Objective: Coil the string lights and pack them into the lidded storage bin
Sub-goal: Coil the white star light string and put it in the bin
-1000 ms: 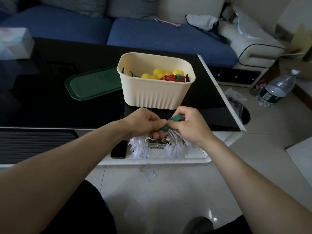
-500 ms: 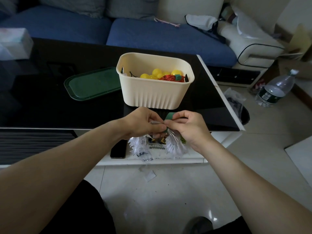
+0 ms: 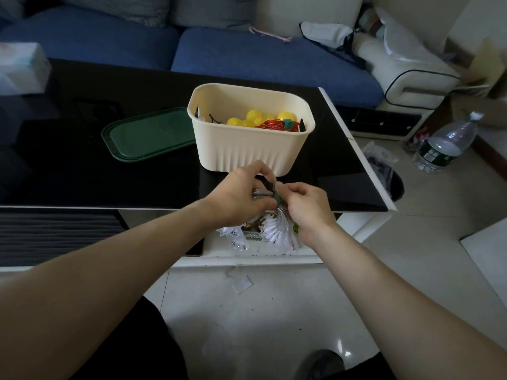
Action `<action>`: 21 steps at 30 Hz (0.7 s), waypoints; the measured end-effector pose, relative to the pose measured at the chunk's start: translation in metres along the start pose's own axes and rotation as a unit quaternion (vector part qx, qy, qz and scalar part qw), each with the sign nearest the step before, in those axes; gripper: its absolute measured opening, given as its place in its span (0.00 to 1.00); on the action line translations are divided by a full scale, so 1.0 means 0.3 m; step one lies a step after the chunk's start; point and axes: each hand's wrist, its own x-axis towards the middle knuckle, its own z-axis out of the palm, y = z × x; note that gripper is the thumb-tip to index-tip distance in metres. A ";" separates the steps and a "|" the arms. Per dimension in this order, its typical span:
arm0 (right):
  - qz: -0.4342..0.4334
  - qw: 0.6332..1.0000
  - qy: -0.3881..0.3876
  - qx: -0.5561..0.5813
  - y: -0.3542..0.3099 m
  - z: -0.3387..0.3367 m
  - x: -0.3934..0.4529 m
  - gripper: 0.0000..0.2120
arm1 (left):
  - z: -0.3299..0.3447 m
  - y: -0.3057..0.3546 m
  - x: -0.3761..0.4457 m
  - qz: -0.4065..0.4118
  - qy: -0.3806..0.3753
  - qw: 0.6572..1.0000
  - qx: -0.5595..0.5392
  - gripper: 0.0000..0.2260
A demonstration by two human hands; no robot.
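we sit at the near edge of the black glass table (image 3: 82, 165), whose right edge runs as a white strip slanting from beside the bin down toward the floor. the cream storage bin (image 3: 251, 149) stands upright near that right edge, well inside it, with bare black glass between its front wall and the table's near edge. the green lid (image 3: 149, 134) lies flat to the bin's left, its right end hidden behind the bin's wall. left of the lid the glass is bare out to a pale tissue box (image 3: 20, 68) at the far left corner. beyond the table runs the blue sofa (image 3: 263, 57); on the floor to the right stands a clear water bottle (image 3: 445, 145), well apart from the table.

inside the bin lie yellow bulbs (image 3: 253, 117) and a red coil (image 3: 274, 124) bound with a green band.

our left hand (image 3: 237, 197) and right hand (image 3: 307, 205) meet just in front of the bin, over the table's near edge. the left hand's fingers curl around the top of a bundle of clear string lights (image 3: 274, 233), which hangs below both hands, in front of the table's white lower shelf. the right hand's thumb and fingertips pinch a green tie strap (image 3: 277, 197) wrapped at the bundle's neck, between the two hands. the bundle is outside the bin, lower than its rim and just nearer to us than its front wall.
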 end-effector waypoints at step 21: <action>0.059 0.987 -0.143 0.051 -0.057 -0.080 -0.003 0.13 | 0.029 0.016 0.041 0.086 -0.020 0.955 0.284 0.04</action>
